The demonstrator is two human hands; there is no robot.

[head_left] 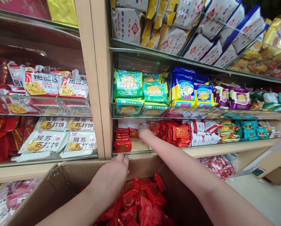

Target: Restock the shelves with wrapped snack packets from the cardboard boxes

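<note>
My right hand [145,132] reaches into the bottom shelf compartment, its fingers closed at a small red packet [134,132] on the compartment's floor. To the left of that packet, several red packets [122,138] stand in a stacked row. My left hand [115,171] is just in front of the shelf edge, above the near side of an open cardboard box [67,175]. Its fingers are curled together, and whatever lies under them is hidden. Inside the box is a heap of red packets [142,197] with gold print, below and between my forearms.
A glass divider separates the compartment from more red packets [175,133]. Above stand green biscuit packs [128,84] and blue-yellow packs [184,89] behind a glass front. A wooden upright [99,78] borders the left shelves, where white cracker packs [45,141] lie.
</note>
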